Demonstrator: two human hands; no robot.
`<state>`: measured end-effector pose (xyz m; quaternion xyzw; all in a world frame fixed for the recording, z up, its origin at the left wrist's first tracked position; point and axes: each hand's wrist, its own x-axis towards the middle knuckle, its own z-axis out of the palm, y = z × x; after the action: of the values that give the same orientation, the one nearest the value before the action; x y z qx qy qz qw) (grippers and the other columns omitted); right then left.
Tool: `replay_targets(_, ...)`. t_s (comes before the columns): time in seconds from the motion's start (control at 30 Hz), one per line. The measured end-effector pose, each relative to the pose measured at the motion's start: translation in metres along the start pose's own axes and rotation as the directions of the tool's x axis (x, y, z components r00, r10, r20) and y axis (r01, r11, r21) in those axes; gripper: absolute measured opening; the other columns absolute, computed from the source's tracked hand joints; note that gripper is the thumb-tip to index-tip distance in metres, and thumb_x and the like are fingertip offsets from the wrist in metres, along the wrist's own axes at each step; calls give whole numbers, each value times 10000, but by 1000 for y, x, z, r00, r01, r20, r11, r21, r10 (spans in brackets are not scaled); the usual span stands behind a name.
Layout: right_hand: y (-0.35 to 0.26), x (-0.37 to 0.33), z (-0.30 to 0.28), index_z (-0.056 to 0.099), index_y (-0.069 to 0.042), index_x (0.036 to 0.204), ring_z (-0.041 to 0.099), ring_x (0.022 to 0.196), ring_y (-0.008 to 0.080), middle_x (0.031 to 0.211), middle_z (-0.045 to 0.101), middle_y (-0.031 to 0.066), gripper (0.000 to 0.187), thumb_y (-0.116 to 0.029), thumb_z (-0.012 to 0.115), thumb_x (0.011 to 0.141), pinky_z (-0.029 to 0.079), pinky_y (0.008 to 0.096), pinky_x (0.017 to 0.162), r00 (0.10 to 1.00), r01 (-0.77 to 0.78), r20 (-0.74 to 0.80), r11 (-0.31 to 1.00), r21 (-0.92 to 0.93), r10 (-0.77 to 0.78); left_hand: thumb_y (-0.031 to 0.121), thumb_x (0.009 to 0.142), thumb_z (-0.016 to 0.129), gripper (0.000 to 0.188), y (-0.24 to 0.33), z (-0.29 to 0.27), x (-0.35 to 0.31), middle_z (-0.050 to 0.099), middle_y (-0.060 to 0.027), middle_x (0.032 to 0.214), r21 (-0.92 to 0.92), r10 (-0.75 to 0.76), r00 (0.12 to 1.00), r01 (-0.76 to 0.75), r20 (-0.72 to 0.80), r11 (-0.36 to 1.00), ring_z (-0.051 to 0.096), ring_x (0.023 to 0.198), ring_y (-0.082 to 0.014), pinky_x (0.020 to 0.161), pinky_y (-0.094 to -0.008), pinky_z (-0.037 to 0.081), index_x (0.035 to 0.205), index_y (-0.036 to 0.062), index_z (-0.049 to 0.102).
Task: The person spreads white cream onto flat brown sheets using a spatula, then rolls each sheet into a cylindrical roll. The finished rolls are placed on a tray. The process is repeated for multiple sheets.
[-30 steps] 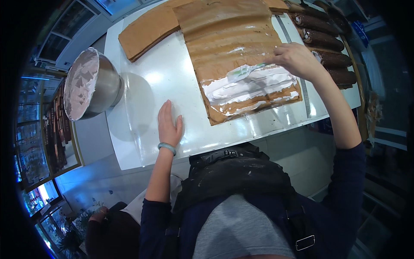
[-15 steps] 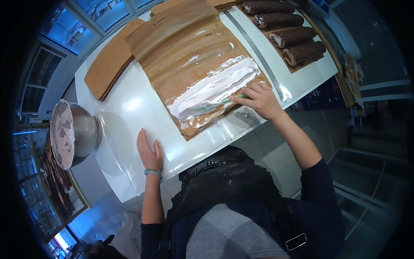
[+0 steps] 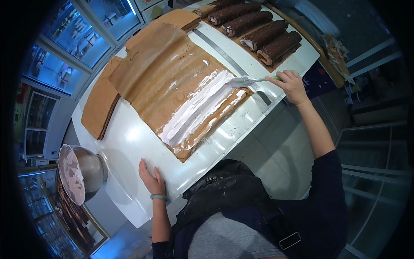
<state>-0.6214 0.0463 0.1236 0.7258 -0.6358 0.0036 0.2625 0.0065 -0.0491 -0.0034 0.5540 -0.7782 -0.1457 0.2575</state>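
Note:
My right hand point(image 3: 292, 87) grips the green handle of a cream-coated spatula point(image 3: 242, 81), whose blade lies at the right end of a thick band of white cream point(image 3: 196, 108). The cream runs along the near part of a flat brown cake sheet point(image 3: 155, 110). A sheet of brown paper point(image 3: 148, 56) reaches over the far side of the cake. Beside the sheet's near left corner, my left hand point(image 3: 152, 179) lies on the white table point(image 3: 129, 142) with fingers stretched out, holding nothing.
A metal bowl of pale cream point(image 3: 92, 170) stands at the table's left edge. Stacked brown cake slabs point(image 3: 98, 110) lie at the left and far side. A metal ruler point(image 3: 220, 52) rests right of the sheet, with several dark chocolate rolls point(image 3: 263, 34) beyond it.
My right hand has drawn the spatula rightward to the right end of the cream, which now looks smoother and more ridge-like. The view has shifted; my left hand stays on the table.

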Motion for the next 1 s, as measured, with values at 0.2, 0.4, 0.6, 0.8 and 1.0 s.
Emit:
replay_targets(0.2,-10,-3,-27,691,-299,1358,610,979,207,1044,641,-2,571,-58,640,843,472,362,844,971,-235,-47,972,22,236,76,952,612,628,1,1,1,468,-243,1531,-26,33,999,-33,-5,999,421,1427,-420,1210,-483,316,1536,-24,402)
replay_targets(0.4,-168,140,-61,731,-253,1316,637,885,257,976,666,53,542,4,680,842,502,401,734,961,75,-247,739,669,126,143,947,630,641,1,-3,0,471,-266,1511,-52,-7,1000,6,-20,999,425,1415,-444,1219,-499,312,1522,-34,409)
replay_targets(0.6,-389,314,-123,689,-235,1346,630,880,268,920,617,68,503,-47,617,885,518,416,731,909,369,-414,548,751,-44,137,947,647,618,8,-12,2,484,-249,1482,-103,-14,999,10,-42,995,442,1393,-435,1182,-481,372,1494,-27,412)
replay_targets(0.8,-440,346,-178,674,-182,1344,662,937,275,938,639,92,470,-53,579,903,544,425,761,944,313,-149,654,689,-294,166,955,646,622,7,-13,0,476,-232,1500,-123,-3,996,-8,-89,992,438,1414,-406,1193,-460,375,1503,-15,414)
replay_targets(1.0,-375,325,-187,722,-204,1296,669,831,287,906,661,93,347,-138,613,973,539,423,741,957,255,-88,650,716,-278,176,962,636,621,5,-10,0,478,-223,1507,-148,-19,995,5,-93,989,437,1421,-403,1194,-461,374,1508,-15,412)
